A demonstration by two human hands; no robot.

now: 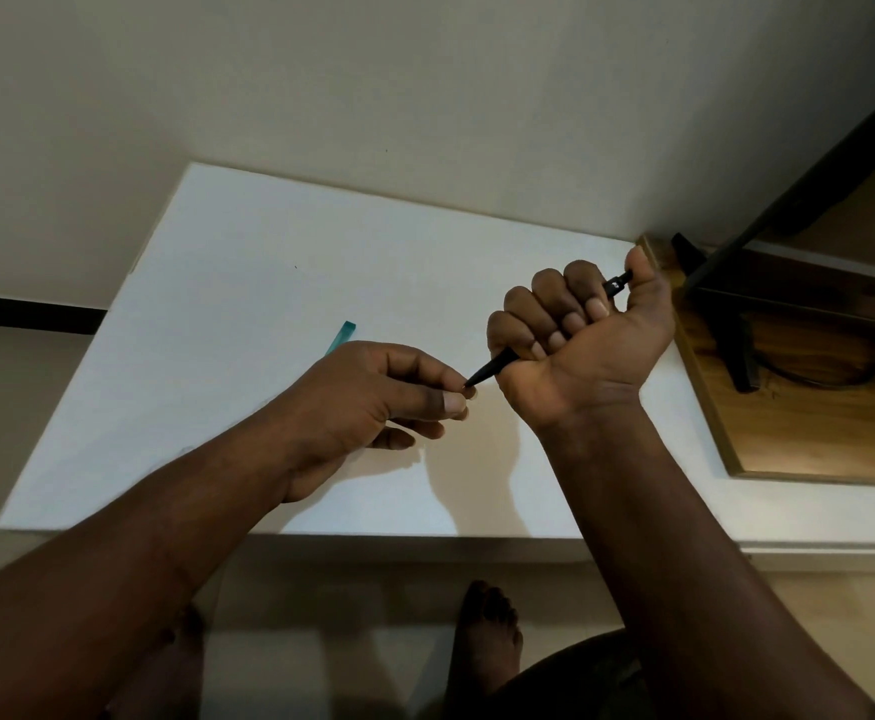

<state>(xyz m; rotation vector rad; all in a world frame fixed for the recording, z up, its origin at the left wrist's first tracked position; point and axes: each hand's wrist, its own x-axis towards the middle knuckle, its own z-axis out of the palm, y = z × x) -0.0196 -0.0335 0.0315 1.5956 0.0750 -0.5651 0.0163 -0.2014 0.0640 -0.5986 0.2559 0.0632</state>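
Gripping the pen [495,366] at centre frame, we fist its barrel in our right hand [580,330], thumb on top, and pinch the tip with our left hand [373,402]; light, stiff and slick, we judge, best held mid-barrel.

Head camera looks steeply down, close above table [269,252].

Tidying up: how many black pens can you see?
1: the black pen, gripped in the right hand, its tip pinched by the left hand. A teal item behind it is partly hidden.
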